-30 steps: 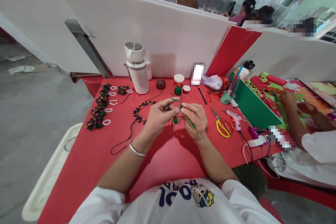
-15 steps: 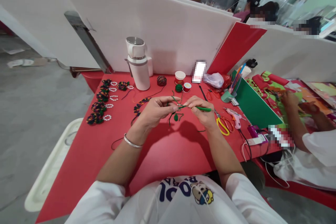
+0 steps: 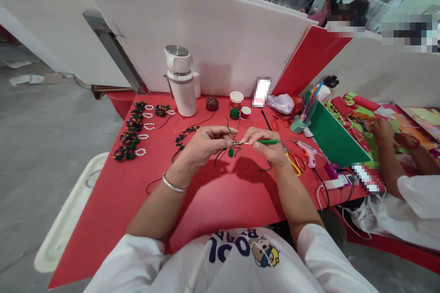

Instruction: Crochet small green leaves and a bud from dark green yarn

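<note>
- Fingers of the right hand (image 3: pixel 273 152) pinch 1 crochet hook (image 3: pixel 268 142), closed around its smooth green handle.
- Left hand (image 3: pixel 208 144): thumb and fingertips closed on thin green yarn (image 3: pixel 227 123), loose ends straggling.
- Hook's long axis: nearly parallel to the tabletop's (image 3: pixel 223 206) far edge, above the middle, slim metal tip toward the left edge.
- Near that left edge: knobbly multicoloured yarn bunches (image 3: pixel 129 138), rings of round white beads (image 3: pixel 140 149).

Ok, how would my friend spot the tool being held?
Find the red table, then the right hand over it. The tool is in that hand, thin metal end toward the left hand. Its straight green handle sets it apart from the round green yarn ball.
</note>
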Demonstrator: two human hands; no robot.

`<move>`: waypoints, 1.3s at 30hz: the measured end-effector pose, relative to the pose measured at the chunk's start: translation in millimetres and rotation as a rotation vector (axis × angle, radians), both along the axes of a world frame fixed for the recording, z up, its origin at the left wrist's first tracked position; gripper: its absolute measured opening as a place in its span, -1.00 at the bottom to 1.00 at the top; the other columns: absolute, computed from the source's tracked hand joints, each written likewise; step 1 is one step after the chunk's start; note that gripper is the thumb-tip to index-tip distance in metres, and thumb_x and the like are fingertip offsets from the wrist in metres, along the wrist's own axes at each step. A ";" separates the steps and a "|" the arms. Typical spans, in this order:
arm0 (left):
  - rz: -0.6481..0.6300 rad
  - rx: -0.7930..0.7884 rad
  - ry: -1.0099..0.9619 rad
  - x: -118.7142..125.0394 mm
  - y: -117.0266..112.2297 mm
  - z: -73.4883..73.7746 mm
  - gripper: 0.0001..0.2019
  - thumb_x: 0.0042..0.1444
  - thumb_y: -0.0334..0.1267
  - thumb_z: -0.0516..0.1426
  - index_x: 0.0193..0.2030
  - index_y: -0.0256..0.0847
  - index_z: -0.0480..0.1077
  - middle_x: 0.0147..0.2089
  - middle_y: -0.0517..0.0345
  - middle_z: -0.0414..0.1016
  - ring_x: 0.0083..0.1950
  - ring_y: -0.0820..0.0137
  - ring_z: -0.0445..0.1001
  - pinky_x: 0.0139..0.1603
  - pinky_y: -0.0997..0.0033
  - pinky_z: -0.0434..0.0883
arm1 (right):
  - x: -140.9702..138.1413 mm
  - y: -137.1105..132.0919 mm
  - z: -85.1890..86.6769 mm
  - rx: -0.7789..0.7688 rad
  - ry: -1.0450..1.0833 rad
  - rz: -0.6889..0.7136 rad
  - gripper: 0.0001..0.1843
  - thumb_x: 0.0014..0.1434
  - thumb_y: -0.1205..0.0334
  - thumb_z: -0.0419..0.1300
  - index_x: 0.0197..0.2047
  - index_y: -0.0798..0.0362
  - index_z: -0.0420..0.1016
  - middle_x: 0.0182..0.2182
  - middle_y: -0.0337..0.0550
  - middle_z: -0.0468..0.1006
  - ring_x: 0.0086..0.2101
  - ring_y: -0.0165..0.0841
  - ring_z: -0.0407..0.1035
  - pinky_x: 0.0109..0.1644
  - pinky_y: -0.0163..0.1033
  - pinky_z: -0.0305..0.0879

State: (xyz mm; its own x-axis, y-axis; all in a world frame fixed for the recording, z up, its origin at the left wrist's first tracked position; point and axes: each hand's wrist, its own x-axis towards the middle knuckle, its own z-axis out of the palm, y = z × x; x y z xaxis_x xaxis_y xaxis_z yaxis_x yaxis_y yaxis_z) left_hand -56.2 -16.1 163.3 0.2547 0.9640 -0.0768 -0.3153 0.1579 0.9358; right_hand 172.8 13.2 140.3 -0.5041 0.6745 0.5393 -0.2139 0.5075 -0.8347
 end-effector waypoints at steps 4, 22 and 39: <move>0.011 0.041 0.015 -0.5 0.3 0.7 -0.68 -0.24 -0.44 0.41 -0.24 -0.29 0.71 -0.52 0.18 0.55 -0.55 0.58 0.27 -0.52 0.51 0.16 | 5.4 0.0 1.7 -0.054 -0.039 0.038 -0.87 0.34 0.08 0.34 -0.20 -0.07 0.66 -0.14 -0.07 0.75 -0.11 -0.24 0.61 -0.01 -0.03 0.55; 0.088 0.137 0.108 -0.3 -2.8 -3.9 -0.65 -0.19 -0.38 0.44 -0.16 -0.32 0.70 -0.45 0.14 0.59 -0.39 0.46 0.47 -0.28 0.41 0.47 | 6.8 -5.8 7.8 0.054 -0.160 -0.088 -0.85 0.35 0.08 0.33 -0.22 -0.06 0.64 -0.13 -0.09 0.76 -0.11 -0.26 0.61 0.05 -0.03 0.55; 0.054 0.117 0.103 2.1 -1.4 -3.3 -0.68 -0.14 -0.39 0.40 -0.16 -0.31 0.69 -0.45 0.17 0.56 -0.38 0.47 0.44 -0.25 0.40 0.44 | 6.7 -4.7 5.0 0.047 -0.099 -0.038 -0.87 0.34 0.11 0.33 -0.22 -0.05 0.65 -0.15 -0.08 0.75 -0.14 -0.26 0.61 -0.03 -0.05 0.56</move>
State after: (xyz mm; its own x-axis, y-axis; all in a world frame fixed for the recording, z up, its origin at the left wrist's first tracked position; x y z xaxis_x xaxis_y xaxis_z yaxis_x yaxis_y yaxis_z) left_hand -54.2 -17.5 160.0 0.1984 0.9800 0.0141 -0.2217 0.0309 0.9746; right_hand 179.5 8.5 145.3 -0.5315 0.6692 0.5194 -0.1113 0.5527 -0.8259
